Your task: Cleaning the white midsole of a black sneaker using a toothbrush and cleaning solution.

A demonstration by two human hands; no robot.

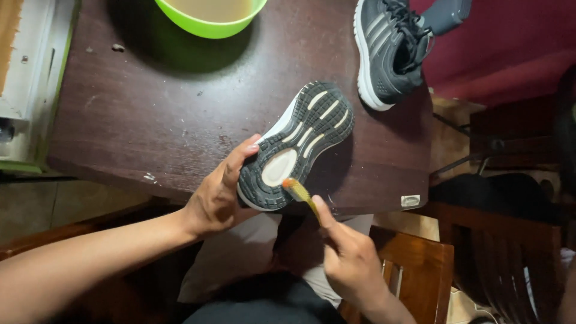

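Left hand grips the heel end of a dark running shoe, sole up, thumb on the sole edge; the shoe lies tilted across the near edge of the dark wooden table. Right hand is closed around a toothbrush, index finger along the handle, orange bristle head touching the sole's heel by the pale oval patch. Second matching shoe sits upright at the table's far right corner, apart from the first. Green plastic basin at the far edge. Wooden chair below right.
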